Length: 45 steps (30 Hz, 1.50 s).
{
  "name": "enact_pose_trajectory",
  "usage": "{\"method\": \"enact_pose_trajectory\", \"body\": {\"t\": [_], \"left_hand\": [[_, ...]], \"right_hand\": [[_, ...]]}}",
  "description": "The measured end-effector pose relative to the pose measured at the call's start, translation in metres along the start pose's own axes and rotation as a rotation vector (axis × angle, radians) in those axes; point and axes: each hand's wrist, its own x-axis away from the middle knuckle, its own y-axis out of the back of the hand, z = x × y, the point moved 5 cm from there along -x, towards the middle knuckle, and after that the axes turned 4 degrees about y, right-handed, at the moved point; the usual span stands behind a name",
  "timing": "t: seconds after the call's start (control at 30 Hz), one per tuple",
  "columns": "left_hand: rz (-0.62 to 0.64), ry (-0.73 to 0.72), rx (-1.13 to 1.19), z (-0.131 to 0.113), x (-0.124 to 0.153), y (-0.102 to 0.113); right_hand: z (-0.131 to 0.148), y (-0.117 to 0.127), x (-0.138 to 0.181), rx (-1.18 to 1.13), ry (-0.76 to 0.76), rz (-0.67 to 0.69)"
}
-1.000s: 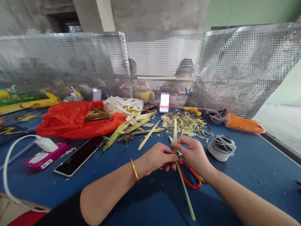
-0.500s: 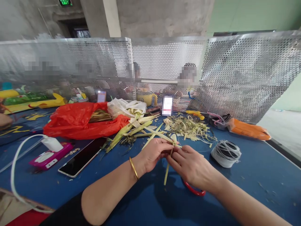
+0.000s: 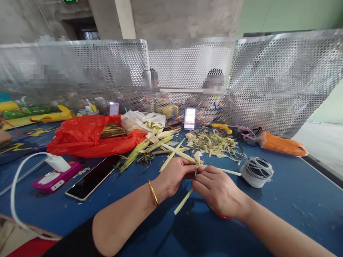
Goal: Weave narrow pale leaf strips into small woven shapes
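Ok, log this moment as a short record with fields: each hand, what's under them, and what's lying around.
left hand: pinching pale leaf strips
right hand: gripping the same strips, red scissors handle beneath it
surface: blue table
right of hands: spool of white cord
left of hands: phone, red plastic bag
behind: leaf trimmings

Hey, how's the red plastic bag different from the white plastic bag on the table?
The red plastic bag is much bigger and spreads wide over the blue table; the white plastic bag is a small crumpled bunch behind it. The red plastic bag's mouth shows darker, dried stalks, while pale green leaf strips poke out of the white plastic bag. Both lie open, slumped on the table's far half.
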Motion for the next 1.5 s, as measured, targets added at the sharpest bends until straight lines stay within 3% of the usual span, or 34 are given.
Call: {"method": "enact_pose_trajectory", "body": {"t": [0.17, 0.3, 0.43, 0.53, 0.77, 0.9, 1.07, 1.13, 1.23, 1.33, 1.4, 1.5], "left_hand": [[-0.006, -0.023, -0.019, -0.004, -0.002, 0.005], [-0.026, -0.064, -0.007, -0.011, -0.001, 0.009], [-0.122, -0.062, -0.075, -0.01, -0.001, 0.013], [-0.192, -0.081, -0.192, -0.01, -0.002, 0.015], [-0.269, -0.074, -0.364, -0.009, -0.006, 0.018], [-0.253, -0.068, -0.295, -0.008, -0.007, 0.02], [-0.21, -0.037, -0.102, -0.015, -0.01, 0.028], [-0.228, -0.04, -0.068, -0.018, -0.011, 0.032], [-0.234, -0.038, -0.059, -0.017, -0.012, 0.033], [-0.21, -0.039, -0.073, -0.016, -0.012, 0.031], [-0.189, -0.047, -0.075, -0.015, -0.01, 0.03], [-0.147, -0.039, -0.058, -0.015, -0.009, 0.027]], "right_hand": [[-0.006, 0.008, 0.003, 0.015, -0.02, 0.001], [-0.03, 0.016, 0.009, 0.133, -0.333, -0.062], [-0.042, -0.002, 0.013, -0.004, -0.567, 0.129], [-0.039, -0.011, 0.015, -0.056, -0.621, 0.18], [-0.025, -0.011, 0.013, -0.109, -0.571, 0.157], [-0.032, -0.011, 0.015, -0.225, -0.698, 0.23], [-0.067, -0.007, 0.033, -0.576, -0.863, 0.265], [-0.086, -0.002, 0.044, -0.585, -0.936, 0.193], [-0.109, 0.018, 0.06, -0.304, -1.112, -0.15], [-0.102, 0.034, 0.056, -0.125, -1.025, -0.379], [-0.089, 0.037, 0.046, -0.137, -0.911, -0.402], [-0.071, 0.034, 0.03, -0.11, -0.771, -0.309]]}}
